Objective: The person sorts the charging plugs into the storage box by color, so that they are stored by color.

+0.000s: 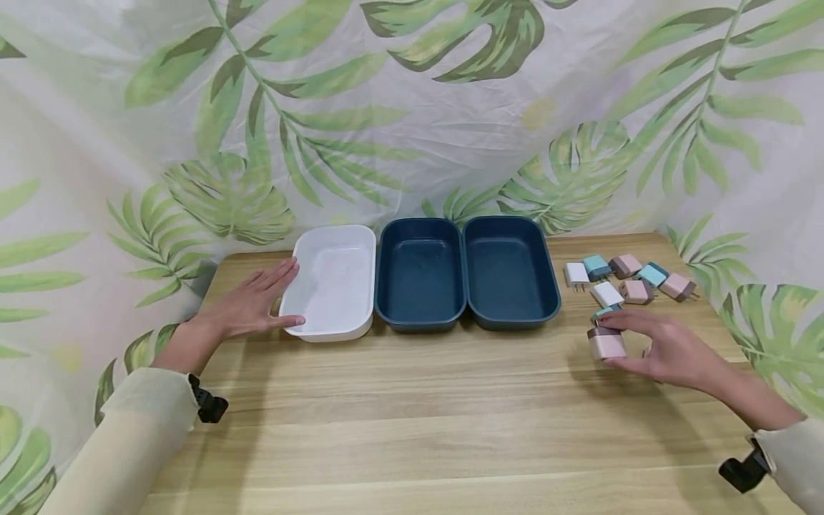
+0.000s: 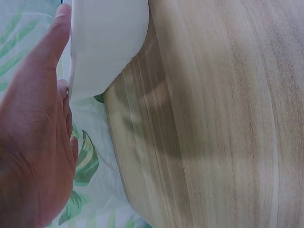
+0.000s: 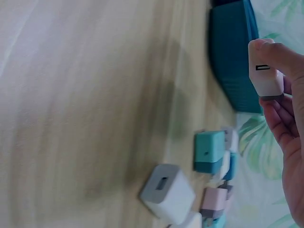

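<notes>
Between thumb and fingertips my right hand point(image 1: 672, 350) pinches a pink USB charger point(image 1: 607, 345) with a brown end, held above the table. Its USB slot faces the camera in the right wrist view, where the charger point(image 3: 266, 78) looks pale. My left hand point(image 1: 254, 300) lies against the left side of a white tray point(image 1: 328, 335), fingers fairly straight and thumb at its near rim. Near the right hand are several loose chargers, among them a white charger point(image 1: 607, 294), a pink charger point(image 1: 636, 291) and a teal charger point(image 1: 596, 267). Another teal charger is partly hidden behind the right fingers.
Two dark blue trays point(image 1: 421, 322) point(image 1: 515, 320) stand side by side, right of the white tray. Behind the wooden table point(image 1: 412, 415) hangs a leaf-patterned cloth point(image 1: 360, 143). The loose chargers lie close together near the table's right edge.
</notes>
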The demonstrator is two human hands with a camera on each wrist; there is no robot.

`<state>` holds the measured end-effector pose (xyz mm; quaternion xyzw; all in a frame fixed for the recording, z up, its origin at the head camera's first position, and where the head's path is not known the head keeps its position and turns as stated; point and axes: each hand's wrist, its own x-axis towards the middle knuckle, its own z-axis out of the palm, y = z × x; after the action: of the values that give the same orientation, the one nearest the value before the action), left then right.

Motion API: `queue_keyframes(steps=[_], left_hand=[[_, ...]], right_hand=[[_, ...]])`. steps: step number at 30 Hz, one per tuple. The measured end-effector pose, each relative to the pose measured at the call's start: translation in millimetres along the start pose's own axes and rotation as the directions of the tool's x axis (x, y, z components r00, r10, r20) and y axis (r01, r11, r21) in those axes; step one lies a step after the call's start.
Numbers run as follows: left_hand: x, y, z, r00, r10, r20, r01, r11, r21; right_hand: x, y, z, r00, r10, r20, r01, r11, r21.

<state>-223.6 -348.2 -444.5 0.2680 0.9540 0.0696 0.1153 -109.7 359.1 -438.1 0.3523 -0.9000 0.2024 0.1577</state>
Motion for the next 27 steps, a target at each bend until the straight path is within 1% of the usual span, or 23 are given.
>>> queue_keyframes(steps=[3, 7, 11, 16, 20, 23, 27], left_hand=[[-0.4, -0.9, -0.9, 1.000, 0.002, -0.002, -0.002, 1.000, 0.008], [-0.7, -1.5, -1.6, 1.000, 0.003, 0.001, -0.003, 1.000, 0.013], [-0.2, -0.9, -2.0, 1.000, 0.009, 0.001, -0.009, 1.000, 0.014], [-0.6, -0.2, -1.3, 1.000, 0.010, -0.011, -0.010, 1.000, 0.013], [-0.7, -0.3, 0.9, 1.000, 0.014, -0.021, -0.014, 1.000, 0.013], [-0.4, -0.5, 1.5, 1.000, 0.011, -0.017, -0.011, 1.000, 0.015], [0.8, -0.4, 0.0, 1.000, 0.007, -0.009, -0.007, 1.000, 0.012]], right_hand=[[8.9, -3.5, -5.2, 1.000, -0.013, -0.016, 0.014, 1.000, 0.017], [25.8, -11.5, -10.0, 0.998, -0.054, -0.028, 0.055, 0.998, 0.031], [43.1, -21.3, -7.5, 0.996, -0.090, -0.021, 0.091, 0.994, 0.060], [64.9, -33.3, 6.5, 0.990, -0.141, -0.003, 0.140, 0.982, 0.125], [85.7, -41.6, 20.3, 0.981, -0.192, -0.002, 0.189, 0.968, 0.163], [101.4, -47.4, 30.0, 0.975, -0.224, 0.000, 0.220, 0.959, 0.177], [118.5, -55.5, 42.0, 0.972, -0.233, 0.005, 0.228, 0.955, 0.192]])
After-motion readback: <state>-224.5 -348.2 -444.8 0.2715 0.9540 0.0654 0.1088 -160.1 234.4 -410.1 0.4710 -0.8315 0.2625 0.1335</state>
